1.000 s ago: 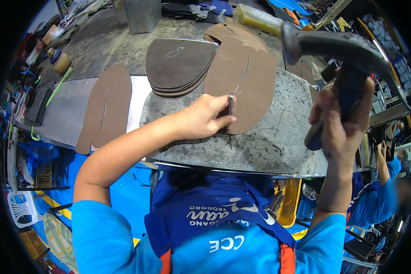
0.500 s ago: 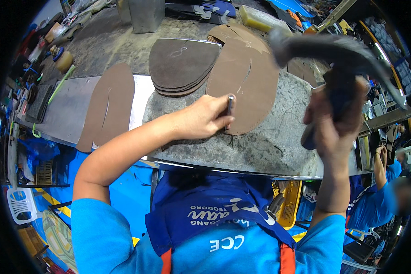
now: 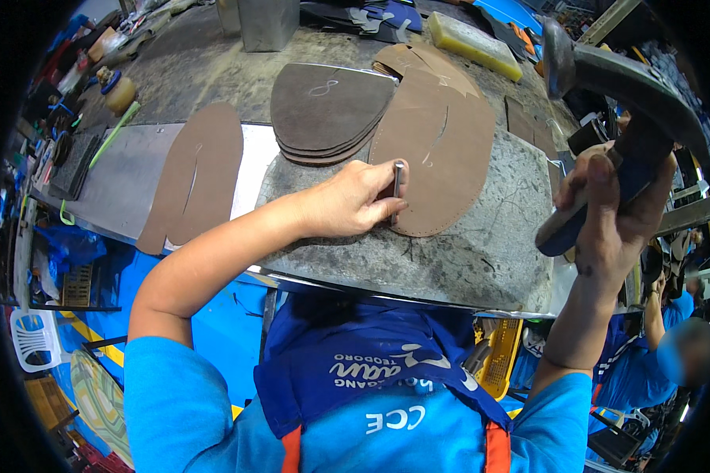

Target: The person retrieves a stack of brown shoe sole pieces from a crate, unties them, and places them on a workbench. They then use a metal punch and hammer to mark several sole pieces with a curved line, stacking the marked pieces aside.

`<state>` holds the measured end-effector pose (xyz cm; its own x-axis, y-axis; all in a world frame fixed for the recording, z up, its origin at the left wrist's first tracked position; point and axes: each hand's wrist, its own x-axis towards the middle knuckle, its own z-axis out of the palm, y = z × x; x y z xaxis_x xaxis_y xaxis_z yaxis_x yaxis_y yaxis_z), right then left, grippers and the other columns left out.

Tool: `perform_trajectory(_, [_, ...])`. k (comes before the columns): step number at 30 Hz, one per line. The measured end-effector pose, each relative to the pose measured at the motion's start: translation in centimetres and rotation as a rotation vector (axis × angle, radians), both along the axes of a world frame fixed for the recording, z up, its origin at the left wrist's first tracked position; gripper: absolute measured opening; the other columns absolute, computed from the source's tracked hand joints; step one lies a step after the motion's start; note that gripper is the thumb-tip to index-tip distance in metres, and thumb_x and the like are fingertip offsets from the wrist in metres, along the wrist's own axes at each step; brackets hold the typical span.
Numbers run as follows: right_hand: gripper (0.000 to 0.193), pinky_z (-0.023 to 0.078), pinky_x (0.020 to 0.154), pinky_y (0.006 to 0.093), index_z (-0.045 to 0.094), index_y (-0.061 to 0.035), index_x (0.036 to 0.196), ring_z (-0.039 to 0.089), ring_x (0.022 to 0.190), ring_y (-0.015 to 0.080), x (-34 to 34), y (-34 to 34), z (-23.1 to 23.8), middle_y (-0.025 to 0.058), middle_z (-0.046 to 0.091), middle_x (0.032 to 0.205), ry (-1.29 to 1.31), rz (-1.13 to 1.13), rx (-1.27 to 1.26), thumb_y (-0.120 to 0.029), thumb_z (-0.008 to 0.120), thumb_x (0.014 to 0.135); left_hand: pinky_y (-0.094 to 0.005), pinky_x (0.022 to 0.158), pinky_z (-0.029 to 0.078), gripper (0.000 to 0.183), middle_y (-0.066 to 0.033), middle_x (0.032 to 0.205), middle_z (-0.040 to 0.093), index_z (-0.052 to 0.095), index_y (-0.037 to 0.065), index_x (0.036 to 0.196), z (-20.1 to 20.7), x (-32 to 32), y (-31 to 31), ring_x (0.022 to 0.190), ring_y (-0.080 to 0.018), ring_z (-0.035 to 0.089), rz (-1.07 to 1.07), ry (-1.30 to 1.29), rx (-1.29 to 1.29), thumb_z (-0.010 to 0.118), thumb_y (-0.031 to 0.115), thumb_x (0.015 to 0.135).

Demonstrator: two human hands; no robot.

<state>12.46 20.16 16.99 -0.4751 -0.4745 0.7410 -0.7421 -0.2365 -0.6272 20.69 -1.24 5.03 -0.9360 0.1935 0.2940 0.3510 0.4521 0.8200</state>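
Steel punch (image 3: 397, 189) in left hand (image 3: 347, 201) — hammer (image 3: 607, 118) above, right.

Shoemaking workshop: scarred stone slab (image 3: 450, 260) on a cluttered workbench (image 3: 173, 71), stacked dark leather sole pieces (image 3: 327, 110), brown cut leather shapes (image 3: 193, 177), hammer (image 3: 615, 87), metal punch (image 3: 397, 189), another worker (image 3: 670, 355) nearby.

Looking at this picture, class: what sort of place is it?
Probably a shoemaking or leather workshop: brown sole-shaped leather pieces lie stacked on a worn stone slab, while the right hand raises a hammer.
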Motion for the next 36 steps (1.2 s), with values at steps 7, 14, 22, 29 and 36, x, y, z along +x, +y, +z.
perform_trajectory(7, [0.039,0.048,0.066,0.0299,0.046,0.0007,0.108,0.062,0.074,0.0239,0.7,-0.4,-2.1,0.0159,0.060,0.084,0.363,-0.050,0.705,0.001,0.061,0.072,-0.0343,0.059,0.047,0.015,-0.0184,0.073,0.058,0.050,0.001,0.088,0.0,0.5,0.3,0.068,-0.0327,0.060,0.056,0.223,-0.100,0.060,0.007,0.078])
perform_trajectory(14, [0.047,0.043,0.045,0.0225,0.039,-0.0073,0.119,0.051,0.053,0.0073,0.1,-0.7,-0.2,0.0060,0.056,0.075,-0.042,-0.065,0.062,-0.001,0.061,0.078,-0.0313,0.059,0.048,0.012,-0.0104,0.071,0.060,0.042,0.002,0.084,0.0,0.1,-0.8,0.067,-0.0206,0.062,0.025,-0.056,0.112,0.052,0.007,0.085])
perform_trajectory(22, [0.037,0.046,0.058,0.0305,0.047,0.0005,0.104,0.059,0.065,0.0240,1.0,-0.8,-2.2,0.0144,0.060,0.079,0.465,-0.008,0.716,-0.007,0.066,0.073,-0.0350,0.058,0.045,0.015,-0.0150,0.070,0.056,0.045,0.001,0.082,0.1,1.0,0.4,0.067,-0.0300,0.059,0.010,0.340,-0.225,0.059,0.005,0.079])
perform_trajectory(29, [0.035,0.043,0.059,0.0300,0.048,-0.0017,0.103,0.056,0.062,0.0255,-1.2,3.8,-2.0,0.0145,0.058,0.075,0.138,-0.305,0.804,-0.008,0.066,0.073,-0.0289,0.066,0.051,0.012,-0.0097,0.077,0.057,0.030,0.009,0.089,1.5,-1.1,-1.8,0.077,-0.0206,0.062,-0.103,-0.507,0.517,0.038,0.001,0.086])
perform_trajectory(36, [0.037,0.044,0.063,0.0441,0.048,-0.0032,0.105,0.058,0.077,0.0412,-3.5,9.4,-7.8,0.0244,0.060,0.081,-0.072,-0.717,0.884,-0.015,0.065,0.075,-0.0398,0.088,0.042,0.015,-0.0146,0.103,0.059,0.054,-0.001,0.086,0.4,-8.4,3.6,0.103,-0.0332,0.053,-0.333,0.356,-0.411,0.054,-0.005,0.071])
